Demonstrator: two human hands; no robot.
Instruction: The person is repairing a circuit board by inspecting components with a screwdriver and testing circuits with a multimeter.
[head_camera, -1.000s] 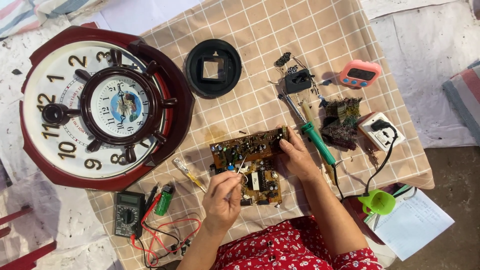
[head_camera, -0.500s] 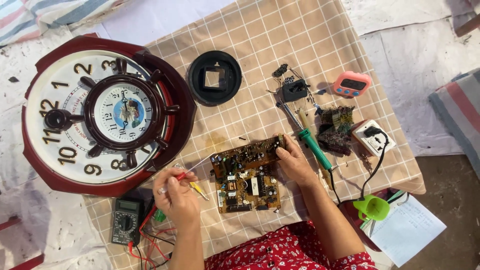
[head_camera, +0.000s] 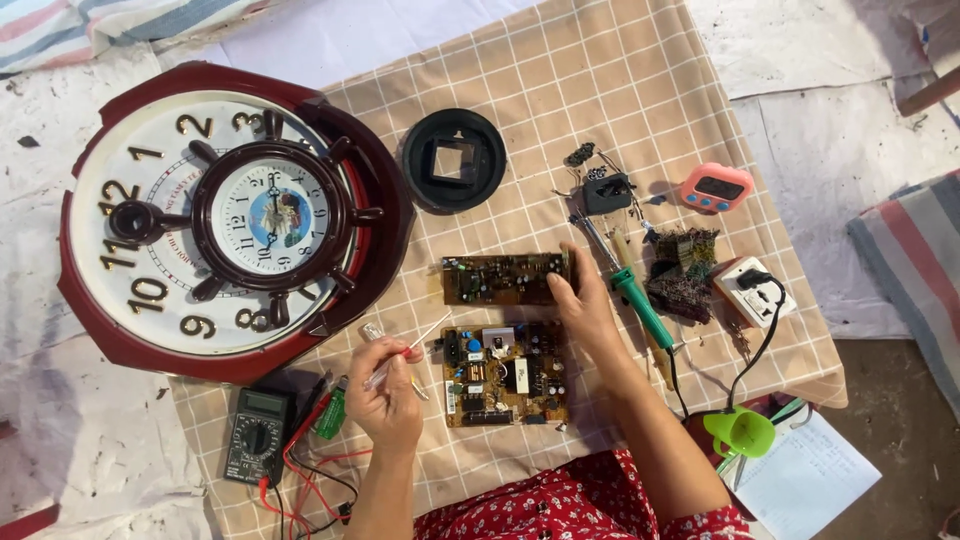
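The right hand (head_camera: 585, 310) covers the right end of the upper circuit board (head_camera: 505, 278). Below the multimeter (head_camera: 258, 435), its red and black leads (head_camera: 310, 485) run off the bottom edge. Components on the lower circuit board (head_camera: 505, 373) are too small to identify. The left hand's fingers (head_camera: 400, 352) hide the base of the thin tool (head_camera: 415, 345).

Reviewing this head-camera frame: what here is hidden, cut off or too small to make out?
- Thin clear tool in the left hand: too small to identify.
- Upper circuit board: its right end is covered by the right hand.
- Lower circuit board: its parts are too small to tell apart.
- Multimeter leads: run off the bottom edge.
- Sheet of paper: cut off by the bottom edge.
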